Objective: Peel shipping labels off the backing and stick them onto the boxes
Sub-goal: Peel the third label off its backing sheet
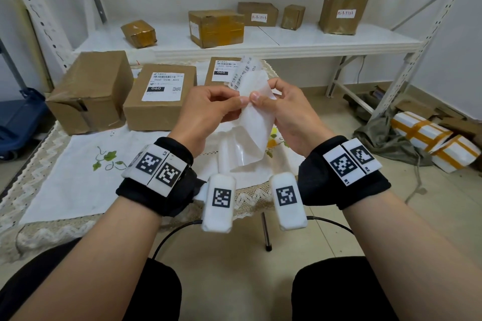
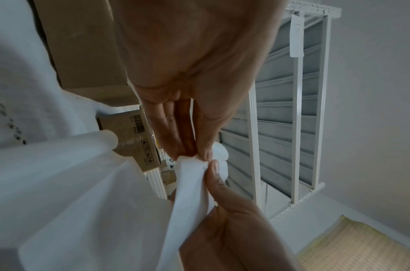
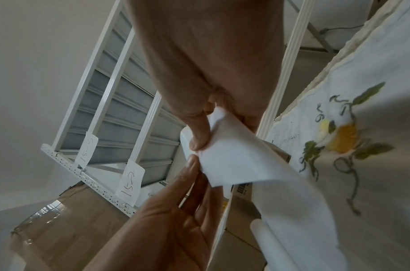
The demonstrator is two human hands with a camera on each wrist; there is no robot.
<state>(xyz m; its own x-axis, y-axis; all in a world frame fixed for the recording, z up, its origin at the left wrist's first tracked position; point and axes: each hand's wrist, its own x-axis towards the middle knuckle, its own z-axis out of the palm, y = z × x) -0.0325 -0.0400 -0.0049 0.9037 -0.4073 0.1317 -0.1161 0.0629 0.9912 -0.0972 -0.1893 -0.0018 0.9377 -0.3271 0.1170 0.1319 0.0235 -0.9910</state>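
Note:
I hold a strip of shipping labels (image 1: 257, 122) upright above the table. Its barcoded labels (image 1: 246, 73) stick up at the top and the glossy backing curls down below. My left hand (image 1: 241, 101) pinches the strip's edge between thumb and fingers. My right hand (image 1: 257, 98) pinches it right beside, thumb tip to thumb tip. The left wrist view shows both pinches on the white strip (image 2: 190, 183); so does the right wrist view (image 3: 236, 155). On the table a plain cardboard box (image 1: 91, 88) stands left, a labelled box (image 1: 161, 94) beside it, another labelled box (image 1: 224, 70) behind the strip.
A white embroidered cloth (image 1: 78, 180) covers the table. The white shelf (image 1: 287, 41) behind holds several taped boxes. White parcels with yellow tape (image 1: 433, 141) lie on the floor at right, a blue crate (image 1: 18, 122) at left.

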